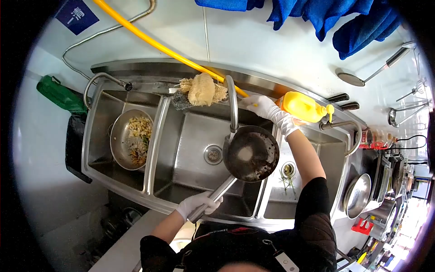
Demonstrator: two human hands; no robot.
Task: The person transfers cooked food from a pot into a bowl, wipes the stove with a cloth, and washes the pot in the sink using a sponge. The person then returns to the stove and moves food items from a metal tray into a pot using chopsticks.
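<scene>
My left hand (202,205), in a white glove, is wrapped round the handle of a dark pan (263,156) above the middle sink. Water from the curved faucet (233,106) falls at the pan's left rim. My right hand (263,107), also gloved, reaches to the back ledge beside the faucet base, next to a yellow bottle (302,107). Its fingers are partly hidden, so what they touch is unclear. A beige scrubbing sponge (201,89) and a grey steel scourer (181,100) lie on the ledge left of the faucet.
A steel pan (120,149) with food scraps stands in the left sink (102,109). Green scraps (288,181) lie round the right sink's drain. A yellow hose (158,45) crosses behind the faucet. Blue cloths (317,18) hang above. Metal bowls (358,195) stand at the right.
</scene>
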